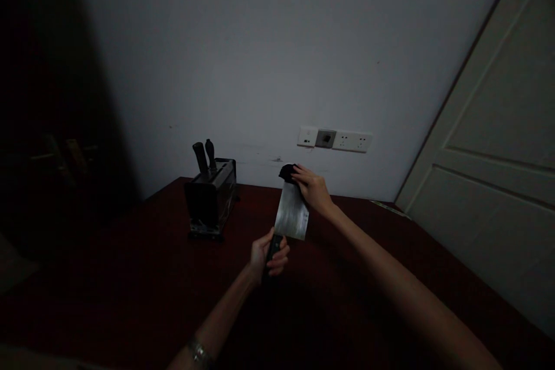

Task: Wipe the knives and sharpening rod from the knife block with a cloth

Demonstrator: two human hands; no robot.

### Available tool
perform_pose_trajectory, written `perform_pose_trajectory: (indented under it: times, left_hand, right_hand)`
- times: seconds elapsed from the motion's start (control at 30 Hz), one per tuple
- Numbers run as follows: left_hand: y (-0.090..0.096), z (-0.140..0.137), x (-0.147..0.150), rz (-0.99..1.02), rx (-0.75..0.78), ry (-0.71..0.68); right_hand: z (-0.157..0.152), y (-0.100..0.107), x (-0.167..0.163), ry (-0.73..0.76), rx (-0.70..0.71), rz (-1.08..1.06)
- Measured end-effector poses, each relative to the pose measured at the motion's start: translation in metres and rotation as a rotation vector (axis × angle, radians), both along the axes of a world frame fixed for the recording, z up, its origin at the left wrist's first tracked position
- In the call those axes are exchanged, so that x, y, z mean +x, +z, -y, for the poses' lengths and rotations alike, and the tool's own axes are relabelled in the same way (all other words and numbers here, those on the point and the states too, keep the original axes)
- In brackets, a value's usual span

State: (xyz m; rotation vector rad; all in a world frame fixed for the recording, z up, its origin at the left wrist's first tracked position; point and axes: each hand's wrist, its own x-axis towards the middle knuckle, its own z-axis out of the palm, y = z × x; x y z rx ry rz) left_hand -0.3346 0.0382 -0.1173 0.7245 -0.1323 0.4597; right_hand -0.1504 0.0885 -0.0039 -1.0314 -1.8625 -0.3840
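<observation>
Lighting dim throughout. Wall muted grey, darkening toward left. Left side near-black, outlines soft. Table dark red, sinking to black at lower centre. Blade carries dull sheen, edges readable. Front of knife holder lost in shadow. Door slanted by wide-angle stretch at right.

The left hand is curled round the cleaver at its near end, thumb laid along the handle, fingers wrapped about the far side and their tips showing on its right. Its forearm slopes up toward the cleaver from the near left. The right hand is raised at the cleaver's far end, knuckles up, fingers close together, slightly bent and pointing left across it. The right forearm reaches in from the cleaver's near right, long and nearly straight.
</observation>
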Motion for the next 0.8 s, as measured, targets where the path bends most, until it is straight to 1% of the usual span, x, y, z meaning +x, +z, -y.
perform_pose_trajectory:
  times: [0.03, 0.1, 0.27, 0.33, 0.37, 0.4, 0.47, 0.6, 0.67, 0.73, 0.8]
  left_hand:
    - [0.000, 0.000, 0.000, 0.001, 0.005, -0.005]
    - [0.001, -0.001, -0.002, 0.015, -0.002, -0.009]
    - [0.000, -0.006, -0.007, 0.072, -0.045, 0.020]
    - [-0.002, -0.008, -0.007, 0.083, -0.048, 0.013]
    - [-0.002, -0.008, -0.007, 0.087, -0.050, 0.007]
    - [-0.002, -0.007, -0.006, 0.085, -0.051, -0.001]
    - [-0.001, -0.005, -0.005, 0.077, -0.054, -0.018]
    - [0.004, 0.001, -0.005, 0.060, -0.065, -0.037]
    - [0.006, 0.002, -0.006, 0.059, -0.064, -0.040]
    - [0.007, 0.002, -0.007, 0.060, -0.057, -0.050]
    - [0.006, 0.000, -0.007, 0.066, -0.053, -0.054]
  right_hand:
    - [0.002, -0.001, 0.000, 0.007, 0.005, -0.008]
    - [0.013, -0.009, -0.005, 0.042, 0.004, 0.006]
    - [0.069, -0.053, -0.030, 0.227, -0.068, 0.117]
    - [0.083, -0.063, -0.034, 0.270, -0.097, 0.161]
    - [0.084, -0.064, -0.033, 0.278, -0.107, 0.181]
    - [0.082, -0.062, -0.031, 0.275, -0.112, 0.196]
    - [0.068, -0.049, -0.021, 0.240, -0.105, 0.202]
    - [0.024, -0.008, 0.002, 0.086, -0.048, 0.126]
    - [0.010, 0.008, 0.008, 0.034, -0.018, 0.099]
    - [0.008, 0.013, 0.010, 0.018, 0.001, 0.090]
    - [0.019, 0.005, 0.005, 0.036, -0.008, 0.099]
